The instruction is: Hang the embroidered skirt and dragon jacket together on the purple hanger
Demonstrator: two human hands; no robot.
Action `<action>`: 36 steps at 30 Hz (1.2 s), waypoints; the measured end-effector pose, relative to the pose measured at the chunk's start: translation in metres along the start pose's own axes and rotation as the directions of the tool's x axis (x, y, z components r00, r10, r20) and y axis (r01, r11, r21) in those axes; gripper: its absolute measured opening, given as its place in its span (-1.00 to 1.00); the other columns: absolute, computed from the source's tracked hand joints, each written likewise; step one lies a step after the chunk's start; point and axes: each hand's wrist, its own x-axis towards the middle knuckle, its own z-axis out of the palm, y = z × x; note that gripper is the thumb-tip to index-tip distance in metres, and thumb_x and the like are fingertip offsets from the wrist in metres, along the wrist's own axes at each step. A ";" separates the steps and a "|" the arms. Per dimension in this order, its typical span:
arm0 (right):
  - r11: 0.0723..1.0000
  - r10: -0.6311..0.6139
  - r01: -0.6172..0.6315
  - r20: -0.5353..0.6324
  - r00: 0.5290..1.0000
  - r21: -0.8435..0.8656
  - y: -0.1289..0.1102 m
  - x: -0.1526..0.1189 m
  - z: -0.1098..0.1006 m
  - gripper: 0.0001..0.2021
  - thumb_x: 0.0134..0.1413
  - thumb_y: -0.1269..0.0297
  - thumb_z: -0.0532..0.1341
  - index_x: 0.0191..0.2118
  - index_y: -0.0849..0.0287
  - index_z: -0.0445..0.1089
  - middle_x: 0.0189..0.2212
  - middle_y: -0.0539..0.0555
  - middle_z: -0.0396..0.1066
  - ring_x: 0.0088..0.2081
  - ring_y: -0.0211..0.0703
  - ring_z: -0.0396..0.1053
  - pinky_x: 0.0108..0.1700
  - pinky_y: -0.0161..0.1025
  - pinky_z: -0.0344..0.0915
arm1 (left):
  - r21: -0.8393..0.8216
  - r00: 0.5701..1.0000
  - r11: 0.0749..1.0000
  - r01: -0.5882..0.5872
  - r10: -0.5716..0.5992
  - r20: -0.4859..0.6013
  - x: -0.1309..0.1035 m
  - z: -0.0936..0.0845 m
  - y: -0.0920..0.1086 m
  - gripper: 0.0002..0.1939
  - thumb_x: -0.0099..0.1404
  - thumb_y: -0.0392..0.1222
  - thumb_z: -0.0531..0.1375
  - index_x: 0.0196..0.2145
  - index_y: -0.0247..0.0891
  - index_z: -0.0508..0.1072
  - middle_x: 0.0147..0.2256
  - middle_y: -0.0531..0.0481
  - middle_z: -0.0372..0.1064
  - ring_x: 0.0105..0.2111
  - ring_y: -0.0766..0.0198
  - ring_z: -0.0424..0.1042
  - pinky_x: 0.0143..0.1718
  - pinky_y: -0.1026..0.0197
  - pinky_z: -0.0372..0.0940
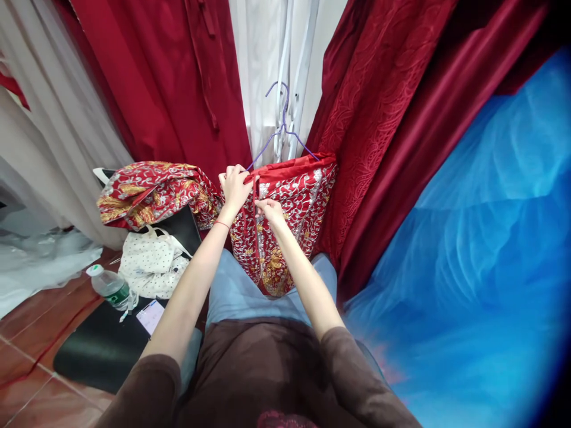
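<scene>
A red skirt (298, 193) with silver and gold embroidery hangs in front of me from a purple wire hanger (284, 122). My left hand (236, 185) is closed on the skirt's top edge, beside the hanger's left arm. Just below and to the right, my right hand (269, 210) pinches the fabric along a narrow red strip running down the skirt's front. Whether a zip pull or tie is between those fingertips is too small to tell. A matching embroidered garment (151, 193) lies bunched over a black chair to the left.
On the black chair seat (98, 345) are a dotted white cloth bag (151, 261), a water bottle (109, 286) and a phone (150, 315). Dark red garments (165, 71) hang on both sides. Blue tulle (482, 285) fills the right, and white tulle (40, 261) lies left.
</scene>
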 end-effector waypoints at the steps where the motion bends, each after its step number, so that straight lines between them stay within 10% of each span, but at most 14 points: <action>1: 1.000 -0.001 0.001 -0.013 1.000 0.015 0.001 -0.001 0.003 -0.67 0.08 0.31 0.37 -0.60 0.15 0.27 -0.72 -0.16 0.26 -0.66 -0.38 0.27 -0.41 -0.37 0.27 | 0.000 1.000 1.000 0.014 -0.014 0.025 0.001 -0.001 0.000 -0.60 0.47 0.13 0.04 -0.10 -0.17 0.53 0.13 -0.22 0.40 0.19 -0.16 0.23 0.13 -0.17 0.09; 10: 0.999 -0.008 0.006 0.036 0.999 0.032 -0.008 0.007 0.005 -0.65 0.02 0.31 0.42 -0.63 0.17 0.28 -0.71 -0.15 0.28 -0.64 -0.40 0.27 -0.39 -0.38 0.28 | -0.451 0.975 0.885 0.117 -0.189 -0.117 0.017 0.005 -0.012 -0.68 0.38 -0.02 0.22 -0.49 -0.21 0.40 -0.26 -0.04 0.53 -0.06 0.05 0.39 0.04 0.05 0.13; 16: 0.972 0.211 -0.213 -0.034 0.977 -0.100 0.049 -0.018 -0.002 -0.60 0.02 0.33 0.40 -0.69 0.16 0.24 -0.75 -0.13 0.25 -0.63 -0.35 0.26 -0.33 -0.33 0.31 | -0.649 0.936 0.746 0.151 -0.320 -0.150 0.029 0.018 -0.027 -0.69 0.31 -0.01 0.28 -0.51 -0.22 0.46 -0.47 0.01 0.44 -0.21 0.11 0.47 -0.09 0.15 0.24; 21: 0.966 0.203 -0.209 -0.053 0.978 -0.149 0.093 -0.035 -0.011 -0.60 0.04 0.28 0.36 -0.69 0.13 0.20 -0.74 -0.13 0.25 -0.62 -0.32 0.26 -0.31 -0.30 0.30 | -0.683 0.976 0.730 -0.023 -0.130 -0.172 0.025 0.017 -0.037 -0.83 0.28 -0.07 0.27 -0.32 -0.20 0.60 -0.20 -0.09 0.61 -0.11 0.10 0.52 0.06 0.10 0.29; 26: 0.937 0.085 -0.092 -0.035 0.996 -0.337 0.073 -0.022 -0.028 -0.83 0.03 0.33 0.33 -0.50 0.16 0.37 -0.53 -0.01 0.45 -0.46 -0.24 0.38 -0.24 -0.27 0.32 | -0.694 0.976 0.704 -0.152 -0.005 -0.219 0.018 0.009 -0.052 -0.88 0.11 -0.28 0.29 -0.33 -0.24 0.50 -0.11 -0.12 0.57 -0.05 0.08 0.50 0.12 0.06 0.29; 28: 0.829 -0.138 0.075 -0.072 0.988 -0.554 0.047 -0.014 -0.039 -0.91 0.12 0.29 0.26 -0.38 0.16 0.41 -0.37 0.07 0.52 -0.34 -0.18 0.43 -0.17 -0.24 0.34 | -0.713 0.970 0.685 -0.149 -0.037 -0.239 0.011 0.011 -0.061 -0.76 0.06 -0.37 0.26 -0.26 -0.23 0.43 -0.09 -0.10 0.52 -0.02 0.11 0.48 0.13 0.08 0.29; 32: 0.362 -0.564 0.224 -0.021 0.826 -0.905 -0.023 0.006 -0.062 -0.69 0.32 0.29 0.00 0.00 0.23 0.41 -0.04 0.30 0.46 -0.04 0.02 0.42 0.02 -0.08 0.33 | -0.806 0.959 0.579 -0.126 -0.137 -0.248 -0.004 0.017 -0.080 -0.72 0.18 -0.34 0.19 -0.13 -0.19 0.35 -0.12 -0.05 0.44 -0.04 0.20 0.46 0.15 0.11 0.28; 36: -0.113 -0.598 0.233 0.253 0.760 -0.966 -0.079 0.034 -0.095 -0.54 0.23 0.27 0.11 0.19 0.33 0.33 0.26 0.50 0.19 0.28 0.38 0.13 0.18 0.28 0.15 | -0.863 0.953 0.487 -0.136 -0.175 -0.248 -0.006 0.020 -0.090 -0.70 0.22 -0.23 0.28 -0.10 -0.16 0.32 -0.08 -0.05 0.42 0.01 0.20 0.45 0.17 0.13 0.27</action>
